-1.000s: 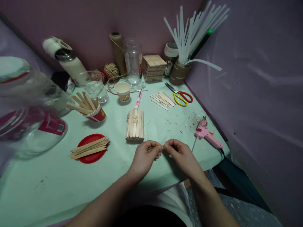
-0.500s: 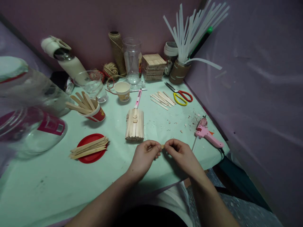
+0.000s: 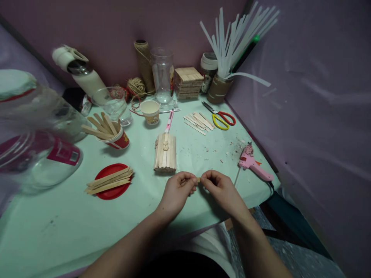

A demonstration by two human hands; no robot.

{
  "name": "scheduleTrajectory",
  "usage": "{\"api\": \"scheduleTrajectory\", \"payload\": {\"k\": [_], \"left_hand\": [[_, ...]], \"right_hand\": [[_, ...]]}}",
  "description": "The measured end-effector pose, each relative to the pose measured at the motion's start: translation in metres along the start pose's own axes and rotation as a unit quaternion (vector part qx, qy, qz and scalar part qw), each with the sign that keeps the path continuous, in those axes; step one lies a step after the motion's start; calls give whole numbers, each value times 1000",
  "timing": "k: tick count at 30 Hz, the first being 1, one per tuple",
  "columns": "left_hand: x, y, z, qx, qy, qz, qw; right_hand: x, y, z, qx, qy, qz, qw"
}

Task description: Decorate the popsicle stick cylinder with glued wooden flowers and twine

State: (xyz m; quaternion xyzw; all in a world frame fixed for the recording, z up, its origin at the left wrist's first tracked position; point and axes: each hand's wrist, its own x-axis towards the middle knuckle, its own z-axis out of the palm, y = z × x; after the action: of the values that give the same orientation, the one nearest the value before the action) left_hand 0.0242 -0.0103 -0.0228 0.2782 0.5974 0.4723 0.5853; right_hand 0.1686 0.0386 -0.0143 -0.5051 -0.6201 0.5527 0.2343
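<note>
Between the fingertips of both hands is a small piece of wood (image 3: 198, 180), mostly covered by the fingers. My left hand (image 3: 180, 189) pinches its left end. At the other end, my right hand (image 3: 219, 188) is closed on it in the same way. Just beyond my left hand lies a small box-like form made of wooden sticks (image 3: 165, 154), with little wood pieces fixed on its top. A pink utility knife (image 3: 169, 121) rests against its far end. To the right of my right hand is a pink glue gun (image 3: 255, 164) on its side, wood scraps around its nozzle.
Scissors (image 3: 219, 116) and thin wooden sticks (image 3: 199, 122) lie farther back. On the left are a red plate (image 3: 113, 195) with sticks across it, a tilted paper cup (image 3: 121, 141) of sticks and large clear jars (image 3: 65, 162). Twine, a stick stack (image 3: 188, 83) and glue sticks (image 3: 228, 50) line the wall.
Both hands keep their pinch on the small wood piece in nearly the same place. The view has shifted very slightly; nothing on the table has visibly moved.
</note>
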Motion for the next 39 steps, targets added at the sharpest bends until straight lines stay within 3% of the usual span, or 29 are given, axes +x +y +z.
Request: {"api": "scheduleTrajectory", "payload": {"k": [39], "left_hand": [[0,0,0,-11,10,5,1000]], "right_hand": [[-2,4,5,-19,30,-13,999]]}}
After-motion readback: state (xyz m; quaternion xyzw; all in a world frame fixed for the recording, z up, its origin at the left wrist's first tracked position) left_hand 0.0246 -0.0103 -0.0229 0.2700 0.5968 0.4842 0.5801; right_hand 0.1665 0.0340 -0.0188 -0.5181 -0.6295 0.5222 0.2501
